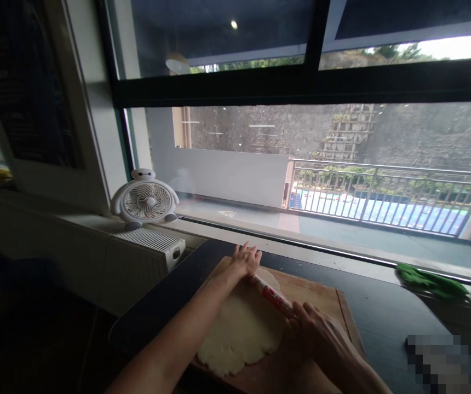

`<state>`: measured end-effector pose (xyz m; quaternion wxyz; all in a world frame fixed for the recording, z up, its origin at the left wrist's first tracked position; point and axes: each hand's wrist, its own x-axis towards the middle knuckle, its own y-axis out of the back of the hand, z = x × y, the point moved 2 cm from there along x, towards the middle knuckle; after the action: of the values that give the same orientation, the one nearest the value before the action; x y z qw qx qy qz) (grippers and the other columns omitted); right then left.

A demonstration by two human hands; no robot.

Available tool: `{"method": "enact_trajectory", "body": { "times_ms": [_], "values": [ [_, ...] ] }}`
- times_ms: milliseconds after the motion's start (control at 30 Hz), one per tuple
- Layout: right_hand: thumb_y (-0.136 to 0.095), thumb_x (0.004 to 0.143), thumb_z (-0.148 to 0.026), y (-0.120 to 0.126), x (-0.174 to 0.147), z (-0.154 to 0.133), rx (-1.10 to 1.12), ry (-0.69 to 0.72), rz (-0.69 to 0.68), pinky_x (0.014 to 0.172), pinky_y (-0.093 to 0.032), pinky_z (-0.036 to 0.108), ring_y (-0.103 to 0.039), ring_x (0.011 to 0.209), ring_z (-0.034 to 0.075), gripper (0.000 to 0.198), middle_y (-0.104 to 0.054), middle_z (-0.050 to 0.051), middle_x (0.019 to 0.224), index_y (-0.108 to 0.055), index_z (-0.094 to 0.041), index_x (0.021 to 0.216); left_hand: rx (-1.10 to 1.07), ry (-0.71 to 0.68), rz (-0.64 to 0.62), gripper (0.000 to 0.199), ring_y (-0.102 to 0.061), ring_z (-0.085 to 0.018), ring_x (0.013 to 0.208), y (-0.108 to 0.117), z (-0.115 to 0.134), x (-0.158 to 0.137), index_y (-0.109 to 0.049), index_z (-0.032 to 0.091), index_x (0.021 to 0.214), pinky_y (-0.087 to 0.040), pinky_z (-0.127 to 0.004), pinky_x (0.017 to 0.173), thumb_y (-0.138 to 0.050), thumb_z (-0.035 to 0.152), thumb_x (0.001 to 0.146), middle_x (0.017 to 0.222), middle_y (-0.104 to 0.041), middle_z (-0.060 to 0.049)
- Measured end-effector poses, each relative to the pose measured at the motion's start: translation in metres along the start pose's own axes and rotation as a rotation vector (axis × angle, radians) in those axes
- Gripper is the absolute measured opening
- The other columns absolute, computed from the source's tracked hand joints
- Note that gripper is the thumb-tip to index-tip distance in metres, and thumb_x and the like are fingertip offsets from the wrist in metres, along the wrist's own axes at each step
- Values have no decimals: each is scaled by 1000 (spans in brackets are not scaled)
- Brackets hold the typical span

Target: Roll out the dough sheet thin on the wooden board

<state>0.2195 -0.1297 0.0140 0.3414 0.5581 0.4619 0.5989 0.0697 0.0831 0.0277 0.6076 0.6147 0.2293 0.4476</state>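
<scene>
A broad, thin sheet of pale dough (239,334) with an uneven edge lies on a wooden board (321,293). Slanting across its right side is a rolling pin (274,298) with a red-and-white printed surface. My left hand (247,260) lies over the pin's far end, fingers curving forward over it. Around the near end, my right hand (311,325) is closed, its knuckles up. Both pin ends are partly hidden by my hands.
The board rests on a dark table (375,312) against the window sill. A white fan (147,200) stands at left above a white radiator-like unit (149,246). A green cloth (430,282) lies at right. A blurred patch covers the lower right corner.
</scene>
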Motion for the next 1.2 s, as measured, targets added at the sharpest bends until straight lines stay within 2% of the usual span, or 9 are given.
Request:
{"method": "enact_trajectory", "body": {
  "times_ms": [100,200,367,467,633,767,867,1000,1200],
  "values": [
    [-51,84,-14,-2,-10,-16,-70,12,40,56,-37,23,-58,73,15,20,-60,2,85,-56,-22,101,6,-16,-31,42,-30,-23,133,5,-5,-7,-56,23,118,-17,-51,108,-26,37,92,132,-52,-5],
    [-52,78,-5,-5,-18,-29,-116,51,92,58,-39,23,-57,71,15,39,-59,2,86,-52,-24,111,20,-45,-44,46,-25,-21,135,8,-26,-43,-54,23,122,-16,-48,110,-21,38,93,138,-46,-3],
    [-48,80,-5,-6,-27,-37,-48,130,95,57,-39,22,-57,72,14,54,-58,0,87,-37,-26,129,27,-16,-58,56,-17,-18,138,14,-55,-91,-28,17,142,-16,-42,111,-12,40,93,149,-24,-5],
    [-48,81,-6,-8,-29,-29,-13,50,88,53,-37,22,-59,68,13,47,-59,1,86,-41,-24,124,56,57,-105,57,-14,-22,139,10,-44,-68,-33,13,139,-13,-44,111,-14,41,93,149,-24,-9],
    [-51,82,-15,-17,-29,-13,-46,-62,112,50,-36,22,-59,63,13,36,-59,-2,80,-44,-25,116,60,37,-150,47,-21,-29,136,-10,4,11,-54,14,122,-14,-54,108,-26,39,93,140,-40,-14],
    [-50,84,-18,-20,-31,-13,-117,-82,147,53,-37,25,-58,64,15,15,-57,0,75,-52,-24,98,57,-15,-114,38,-39,-27,125,-18,31,38,-53,17,120,-30,-51,103,-42,39,91,134,-46,-12],
    [-51,81,-12,-19,-32,-24,-147,-55,170,57,-40,27,-57,68,17,26,-57,2,79,-51,-22,105,73,-37,-126,32,-41,-25,123,-13,24,26,-54,21,117,-29,-51,103,-42,34,92,131,-49,-8],
    [-51,78,-6,-15,-30,-50,-133,34,202,57,-40,27,-55,71,18,47,-58,4,84,-43,-18,122,110,-1,-220,39,-20,-24,136,5,-17,-20,-57,28,116,-13,-55,108,-26,32,93,140,-43,-3],
    [-48,78,-4,-6,-28,-68,-33,24,198,57,-39,26,-55,72,17,40,-58,4,84,-47,-19,115,138,148,-239,52,-18,-26,137,17,-48,-52,-38,20,136,-16,-55,106,-17,39,91,147,-29,-11]
  ]
}}
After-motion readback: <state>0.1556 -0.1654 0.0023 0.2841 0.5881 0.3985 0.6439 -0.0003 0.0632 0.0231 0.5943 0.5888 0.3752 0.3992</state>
